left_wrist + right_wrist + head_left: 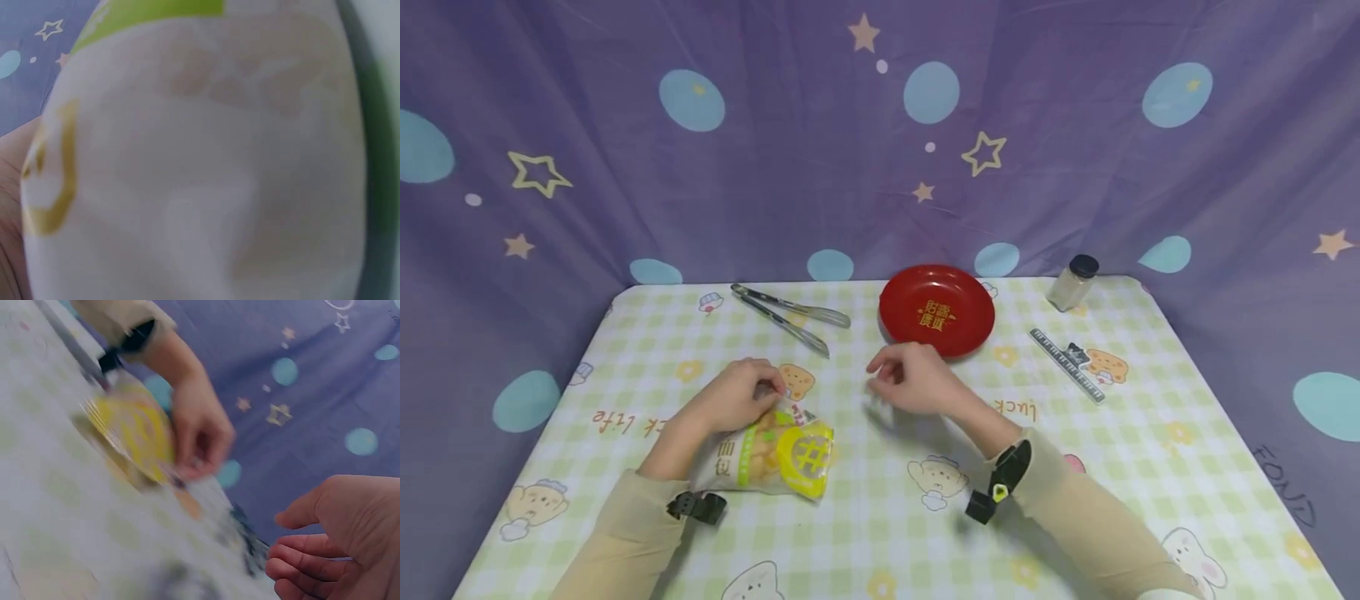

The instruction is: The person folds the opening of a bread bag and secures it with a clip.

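In the head view my left hand (pixel 737 400) pinches the upper edge of a yellow and white bread packet (pixel 775 454), which is lifted slightly or rests on the table; I cannot tell which. That packet (pixel 200 156) fills most of the left wrist view and hides the fingertips. My right hand (pixel 913 379) hovers over the table just in front of a red plate (pixel 955 333), holding nothing. In the right wrist view the fingers of this right hand (pixel 331 544) are loosely bent, with the thumb apart from them.
Metal tongs (pixel 790 317) lie spread at the back left. A small jar (pixel 1072 283) with a black lid stands at the back right. The checked cloth (pixel 880 533) has printed figures, among them a piano-key strip (pixel 1066 365). A purple curtain (pixel 820 167) hangs behind the table.
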`<state>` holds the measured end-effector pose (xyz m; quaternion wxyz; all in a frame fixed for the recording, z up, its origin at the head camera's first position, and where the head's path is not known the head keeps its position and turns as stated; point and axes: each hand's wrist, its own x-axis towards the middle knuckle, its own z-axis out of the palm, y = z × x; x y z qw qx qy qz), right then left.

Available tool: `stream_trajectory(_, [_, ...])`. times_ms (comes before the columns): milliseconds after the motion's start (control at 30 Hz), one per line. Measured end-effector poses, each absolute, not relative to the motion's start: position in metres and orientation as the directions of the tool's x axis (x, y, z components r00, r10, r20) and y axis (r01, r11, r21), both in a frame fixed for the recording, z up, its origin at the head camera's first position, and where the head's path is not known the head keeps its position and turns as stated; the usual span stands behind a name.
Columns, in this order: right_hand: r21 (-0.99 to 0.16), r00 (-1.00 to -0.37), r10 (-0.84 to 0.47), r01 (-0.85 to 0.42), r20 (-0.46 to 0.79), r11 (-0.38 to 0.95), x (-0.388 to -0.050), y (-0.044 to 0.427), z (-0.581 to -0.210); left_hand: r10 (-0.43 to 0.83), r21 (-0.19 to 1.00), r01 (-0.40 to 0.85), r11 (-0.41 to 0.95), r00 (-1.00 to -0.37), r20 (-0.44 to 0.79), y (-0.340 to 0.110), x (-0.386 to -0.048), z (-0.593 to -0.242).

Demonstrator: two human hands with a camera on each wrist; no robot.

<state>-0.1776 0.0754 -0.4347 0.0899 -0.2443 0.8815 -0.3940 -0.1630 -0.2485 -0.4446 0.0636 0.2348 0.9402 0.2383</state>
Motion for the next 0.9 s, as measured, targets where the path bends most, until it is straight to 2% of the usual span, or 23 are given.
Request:
stream_trajectory(167, [-0.706,-0.904,-0.418,-0.350,0.083,0.615,-0.196,0.126,-0.411,0.458,0.477,0.394,0.786,-0.889,-0.020,-0.248,-0.162,-0.443])
stream_trajectory(533, [-0.597,-0.956,-0.262,-0.287,0.130,0.749,-0.222,0.234,-0.394,0.456,0.475,0.391,0.788,-0.890,-0.024,-0.248,-0.159,-0.446])
stream_trajectory(900, [-0.542,-0.989,-0.120,-0.147,0.085,0.827,-0.223,0.299,-0.400,0.447,0.484,0.383,0.787,-0.894,-0.018,-0.248,-0.158,-0.447])
